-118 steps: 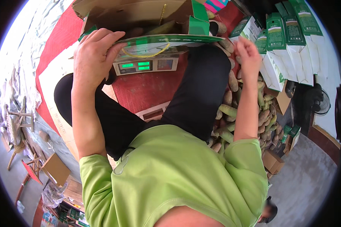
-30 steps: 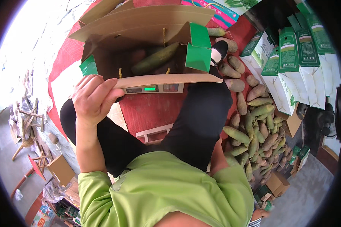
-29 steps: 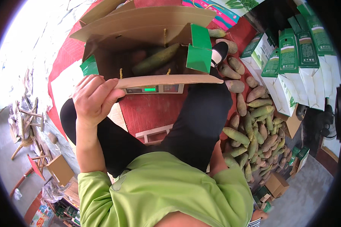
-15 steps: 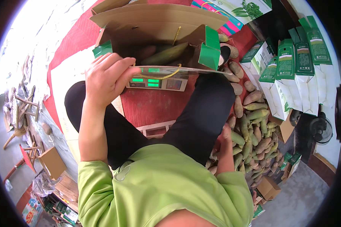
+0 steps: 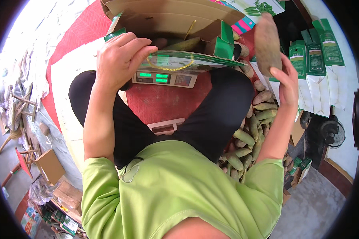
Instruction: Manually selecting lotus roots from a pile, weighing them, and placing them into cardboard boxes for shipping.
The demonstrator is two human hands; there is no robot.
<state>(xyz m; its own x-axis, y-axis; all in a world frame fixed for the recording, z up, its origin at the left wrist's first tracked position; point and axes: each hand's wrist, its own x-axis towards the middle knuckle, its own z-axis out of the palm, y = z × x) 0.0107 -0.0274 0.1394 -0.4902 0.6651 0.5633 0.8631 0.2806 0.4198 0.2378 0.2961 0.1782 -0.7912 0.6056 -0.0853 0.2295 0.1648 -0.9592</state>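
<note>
My left hand point(image 5: 121, 59) is closed on the near left edge of an open cardboard box point(image 5: 171, 20) with green flaps and a yellow cord handle. Inside the box lie a long green radish point(image 5: 183, 44) and a darker root, partly hidden by the front panel. The box sits over a weighing scale point(image 5: 163, 78) with lit green displays. Raised at the right, my right hand point(image 5: 288, 85) grips the lower end of a large brownish radish-like root point(image 5: 267, 46), which points upward, apart from the box.
A heap of green and brownish roots point(image 5: 245, 149) lies beside my right leg. Several green-and-white cartons point(image 5: 317, 85) stand at the right, near a black fan point(image 5: 332, 134). Between my legs are red matting point(image 5: 159, 105) and a small wooden stool point(image 5: 165, 126).
My right hand has come up from the heap, carrying a brownish root to the right of the box. My left hand and the box edge have shifted slightly up and right, tilting the front panel.
</note>
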